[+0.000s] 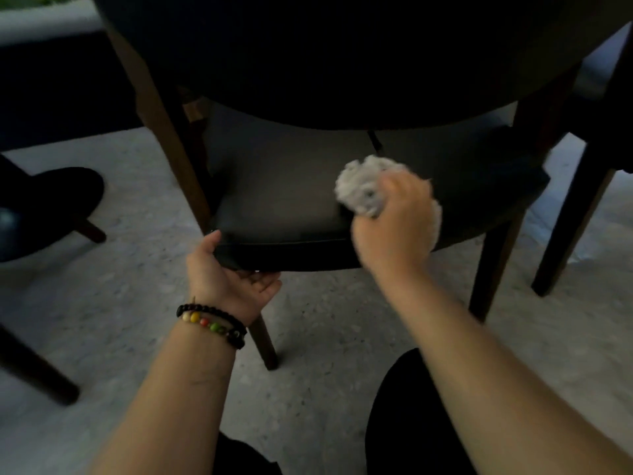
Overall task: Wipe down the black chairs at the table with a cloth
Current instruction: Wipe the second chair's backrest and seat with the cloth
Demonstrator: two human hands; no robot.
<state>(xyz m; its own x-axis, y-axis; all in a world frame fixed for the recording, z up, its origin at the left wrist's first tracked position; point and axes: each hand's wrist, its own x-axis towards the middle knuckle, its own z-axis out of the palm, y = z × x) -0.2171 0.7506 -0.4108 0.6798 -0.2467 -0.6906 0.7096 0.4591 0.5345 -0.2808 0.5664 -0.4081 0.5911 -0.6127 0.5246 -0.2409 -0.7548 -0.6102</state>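
**Chair seat under the cloth: steady the frame, wipe to the edges**

Chair-wiping is in hand on the padded black leather seat [284, 197], which sits low in front of the person, below the curved black backrest [325, 63] that fills the top of the view. The right hand [394, 228] is closed around a crumpled pale grey fluffy cloth [363, 186] and presses it onto the seat, right of its middle; both are blurred, so the exact finger hold is unclear. The left hand [229, 272], wearing a beaded bracelet [212, 323] at the wrist, hooks the seat's near edge at the left corner, thumb on top and fingers curled beneath.

To do this step well, I would judge that the left hand should keep the chair from sliding on the speckled grey floor [325, 337] while the cloth covers the seat in overlapping passes, reaching into the gap under the backrest and along the piped front seam. The brown wooden legs [171, 149] likely want wiping too. Another dark chair [582, 200] stands just to the right, and a further one [48, 197] is to the left.
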